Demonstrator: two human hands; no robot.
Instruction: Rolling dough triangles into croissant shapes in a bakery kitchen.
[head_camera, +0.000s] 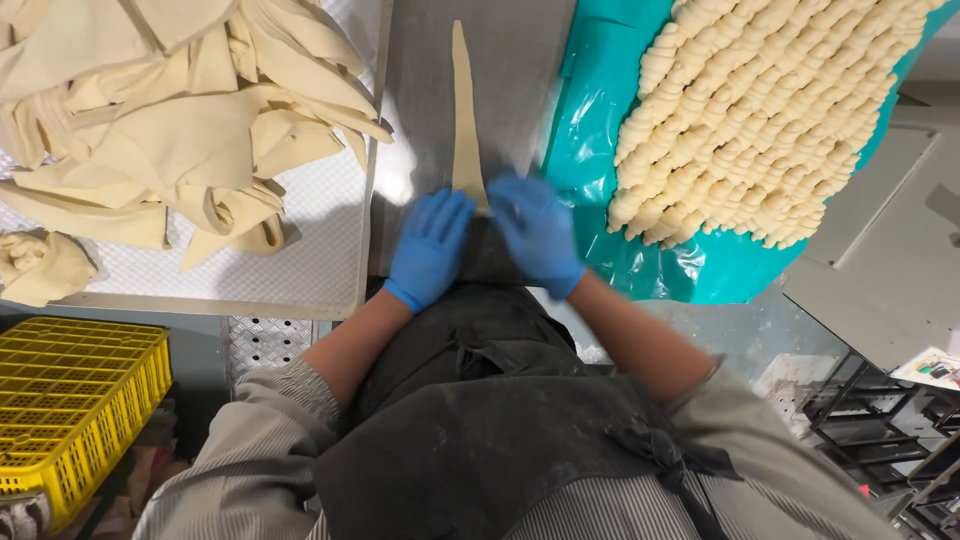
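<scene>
Head view, looking straight down. Landmark: the long, narrow, pale triangle of raw dough (466, 110) lying flat on the grey steel desk (520, 60), point away from the person, wide base toward them.

Left hand (430, 248), in a blue glove, lies flat with fingers spread just left of the triangle's base. Right hand (535, 235), also blue-gloved, lies flat just right of it. Both palms press down over the wide end. Neither grip is closed round anything; the fingers are extended, resting on the dough. The hands are motion-blurred, and the base itself is hidden beneath them, so whether a first turn is already rolled cannot be told.

Left of the triangle: a white perforated tray (320, 250) holding a loose heap of cut cream-coloured dough triangles (170, 120). Right of the triangle: a teal plastic sheet (600, 120) carrying close rows of rolled, unbaked crescent pastries (760, 110). Below the tray, at floor level, a yellow slatted plastic crate (70, 410).

Step in hand, as I judge it: starting the roll at the base. The move ahead seems to call for even pressure from both palms, pushing away toward the tip and keeping the strip straight.
</scene>
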